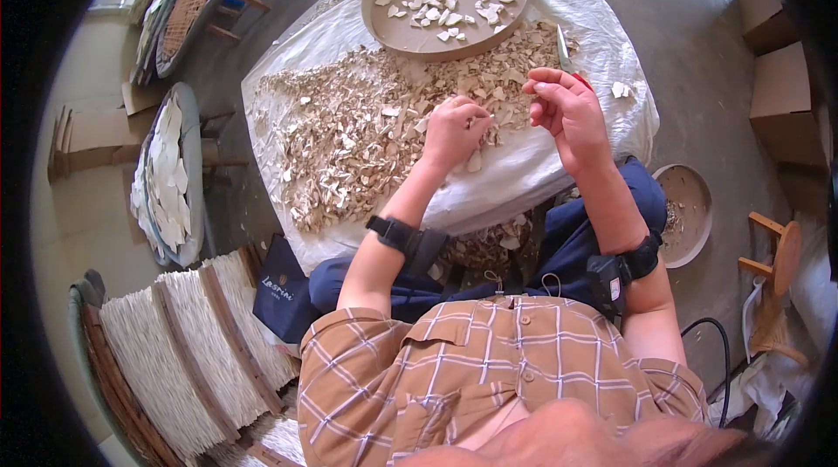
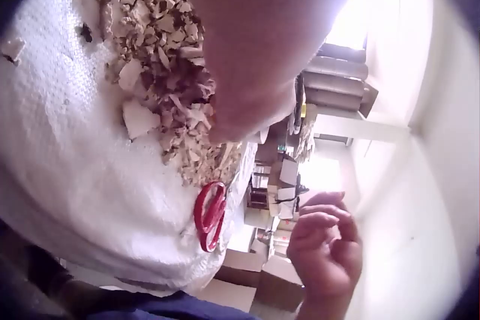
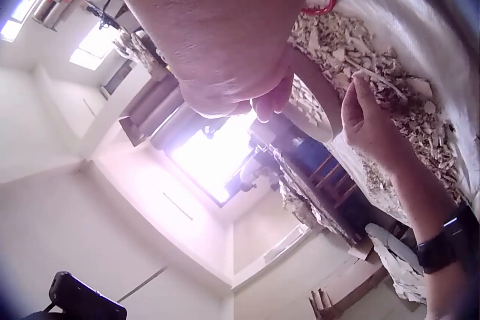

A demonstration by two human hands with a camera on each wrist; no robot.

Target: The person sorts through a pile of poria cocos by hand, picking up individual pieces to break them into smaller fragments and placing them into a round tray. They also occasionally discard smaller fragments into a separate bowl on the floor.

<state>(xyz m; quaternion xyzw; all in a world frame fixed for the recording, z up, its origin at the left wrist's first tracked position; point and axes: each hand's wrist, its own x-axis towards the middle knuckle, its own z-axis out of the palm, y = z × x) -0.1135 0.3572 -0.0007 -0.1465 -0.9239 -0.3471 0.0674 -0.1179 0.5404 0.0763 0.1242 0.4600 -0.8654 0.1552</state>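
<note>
My left hand (image 1: 454, 131) is low over a wide heap of pale, dry, broken flakes (image 1: 349, 135) on a white woven sheet (image 1: 602, 22). Between its thumb and forefinger it pinches a small pale flake (image 3: 358, 75), best seen in the right wrist view. My right hand (image 1: 572, 118) is raised to the right of the heap, fingers loosely curled, and nothing shows in it in the left wrist view. Red-handled scissors (image 2: 211, 216) lie at the heap's right edge, partly behind the right hand in the head view.
A round shallow tray (image 1: 393, 39) with larger white pieces stands at the far side. Another round tray (image 1: 694, 244) is on the floor at right, near a small wooden stool (image 1: 777, 249). Cardboard boxes (image 1: 781, 92) stand beyond. Racks of pale sheets (image 1: 166, 179) line the left.
</note>
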